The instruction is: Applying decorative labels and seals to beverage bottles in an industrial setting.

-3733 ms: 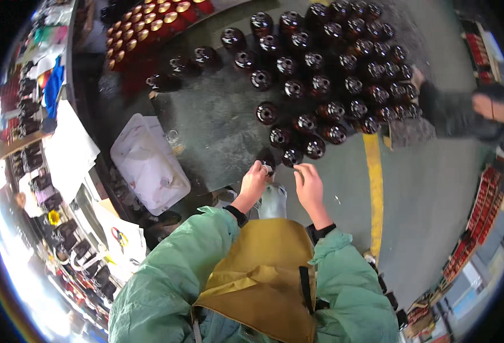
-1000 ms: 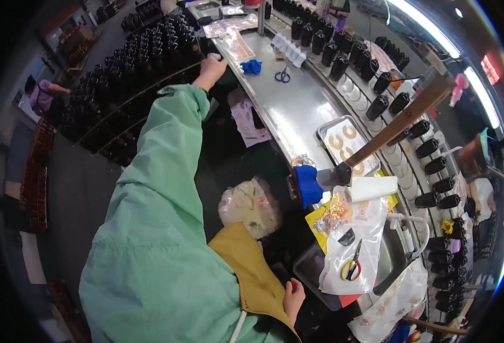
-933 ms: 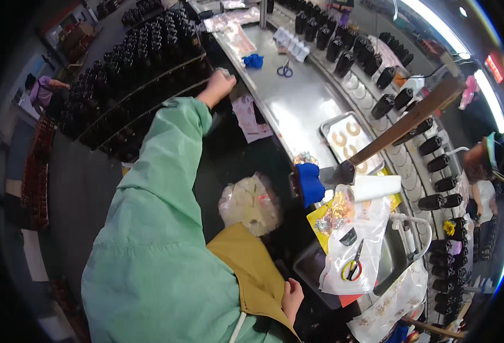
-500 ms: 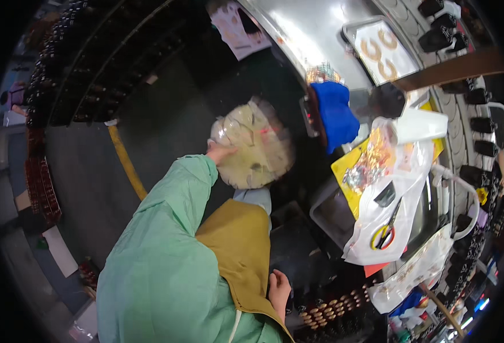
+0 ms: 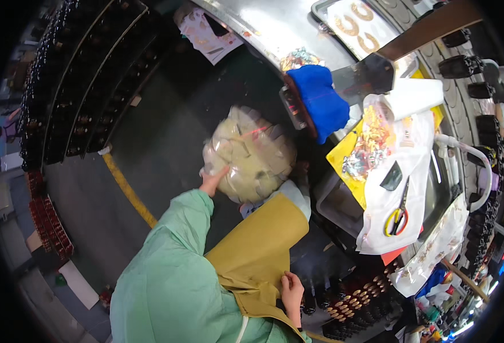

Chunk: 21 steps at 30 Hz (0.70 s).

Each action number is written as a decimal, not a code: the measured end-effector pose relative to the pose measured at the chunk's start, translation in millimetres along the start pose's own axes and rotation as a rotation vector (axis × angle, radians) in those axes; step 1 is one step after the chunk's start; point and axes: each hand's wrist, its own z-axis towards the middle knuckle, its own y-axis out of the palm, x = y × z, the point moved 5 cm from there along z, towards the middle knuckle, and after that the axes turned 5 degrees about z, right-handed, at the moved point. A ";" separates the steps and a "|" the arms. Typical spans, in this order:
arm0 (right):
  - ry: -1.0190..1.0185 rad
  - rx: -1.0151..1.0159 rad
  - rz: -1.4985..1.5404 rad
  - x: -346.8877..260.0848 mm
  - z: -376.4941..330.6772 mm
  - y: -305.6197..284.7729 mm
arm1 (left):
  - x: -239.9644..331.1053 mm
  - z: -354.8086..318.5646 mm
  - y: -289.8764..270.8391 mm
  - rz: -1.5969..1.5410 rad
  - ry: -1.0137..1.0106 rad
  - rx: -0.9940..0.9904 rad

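My left hand (image 5: 210, 182), in a green sleeve (image 5: 166, 246), grips the near left edge of a clear plastic bag (image 5: 246, 157). Flat, pale yellowish pieces seem to fill the bag, though blur hides their kind. It is above the dark floor, just beyond my knee. An ochre apron (image 5: 257, 231) covers my thigh, and a bit of light blue trouser leg (image 5: 296, 197) shows past its end. My right hand (image 5: 292, 291) is low beside the apron's edge with its fingers curled in; whether they hold anything is hidden.
On the right, a metal bench (image 5: 275, 28) bears a blue cloth (image 5: 317, 97), scissors (image 5: 399, 217) on white sheeting, and a tray (image 5: 326, 17). A grey bin (image 5: 337, 200) is below it. Dark racks (image 5: 80, 74) stand at left, near a yellow floor line (image 5: 127, 191).
The bench and racks have shifted in the picture as my view turned. The aproned knee has swung to the right. My left hand keeps its grip on the bag.
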 end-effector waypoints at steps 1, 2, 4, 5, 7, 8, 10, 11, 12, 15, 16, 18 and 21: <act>-0.005 0.017 0.010 -5.2 2.3 -3.4 | -5.5 -15.4 5.1 -0.054 0.034 -0.002; -0.042 0.017 -0.010 -12.2 3.4 -6.1 | -14.0 -33.5 14.0 -0.105 -0.014 -0.042; -0.052 0.057 0.007 -22.7 7.9 -14.2 | -21.0 -65.8 26.7 -0.238 -0.165 -0.195; -0.062 0.089 0.009 -27.7 10.0 -18.5 | -28.0 -79.6 24.4 -0.029 -0.308 -0.106; -0.109 0.132 0.011 -41.0 13.2 -28.8 | -20.7 -86.1 21.9 0.196 -0.398 -0.034; -0.159 0.154 -0.024 -49.9 15.3 -34.4 | -10.1 -79.3 20.5 0.266 -0.355 -0.064; -0.102 0.159 -0.006 -62.7 17.7 -42.2 | 18.7 -46.1 10.5 0.394 -0.268 -0.104; -0.134 0.164 -0.077 -73.3 20.8 -47.6 | 34.2 -24.3 4.2 0.457 -0.223 -0.119; -0.168 0.179 -0.064 -85.1 22.9 -51.4 | 56.5 0.5 -0.4 0.519 -0.169 -0.133; -0.236 0.256 -0.047 -122.0 39.4 -67.2 | 182.0 56.8 -2.2 0.582 0.468 0.175; -0.305 0.277 -0.081 -137.7 47.8 -72.6 | 227.8 70.0 6.7 0.559 0.486 0.110; -0.376 0.298 -0.066 -165.6 63.8 -75.7 | 313.7 66.0 31.4 0.630 0.531 -0.002; -0.426 0.315 -0.048 -217.0 101.8 -75.4 | 431.5 -11.9 85.2 0.484 1.234 -0.068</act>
